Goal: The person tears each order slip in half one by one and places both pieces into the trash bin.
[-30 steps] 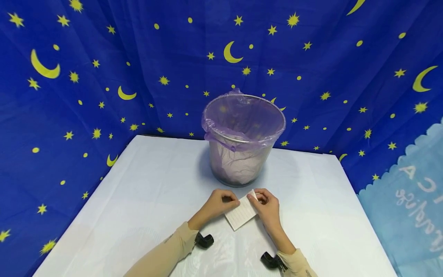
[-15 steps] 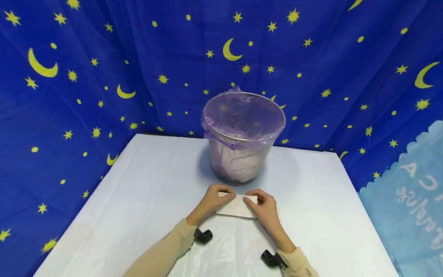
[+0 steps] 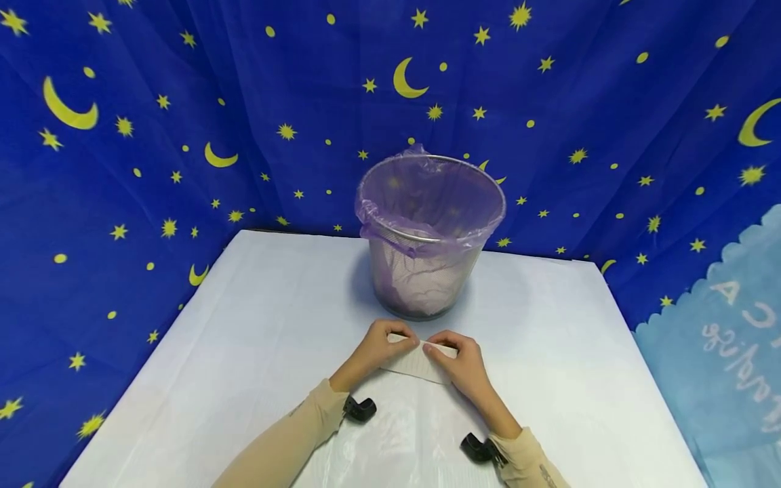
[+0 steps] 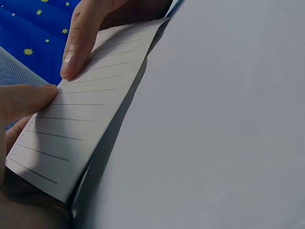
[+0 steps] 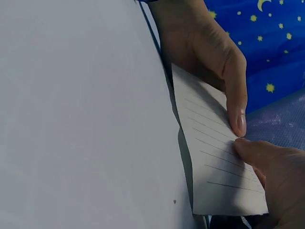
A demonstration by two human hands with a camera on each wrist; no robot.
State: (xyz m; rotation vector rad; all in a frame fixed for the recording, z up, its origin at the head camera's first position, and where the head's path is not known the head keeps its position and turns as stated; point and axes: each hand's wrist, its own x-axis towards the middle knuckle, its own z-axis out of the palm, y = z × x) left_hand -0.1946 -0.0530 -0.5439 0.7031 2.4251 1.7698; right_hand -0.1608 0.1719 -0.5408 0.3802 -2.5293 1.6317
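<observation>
A small piece of white lined paper (image 3: 416, 364) is held just above the table in the head view. My left hand (image 3: 378, 344) pinches its far edge with thumb and fingers. Close beside it, my right hand (image 3: 465, 361) pinches the same edge, and the two thumb tips nearly meet. In the left wrist view the ruled face of the paper (image 4: 95, 105) shows both thumbs on top. From the right wrist, the paper (image 5: 209, 143) looks doubled or layered along its lower edge, though I cannot tell for sure. Most other fingers are hidden behind it.
A mesh waste bin (image 3: 421, 281) with a purple bag liner (image 3: 372, 217) stands just beyond the hands. White sheeting covers the table (image 3: 274, 305). A blue curtain (image 3: 305, 81) with stars and moons hangs behind. Each wrist carries a black camera mount (image 3: 360, 409).
The paper has turned from a slanted position to nearly level. My left hand has shifted to its far edge, and the thumbs have come closer together.
</observation>
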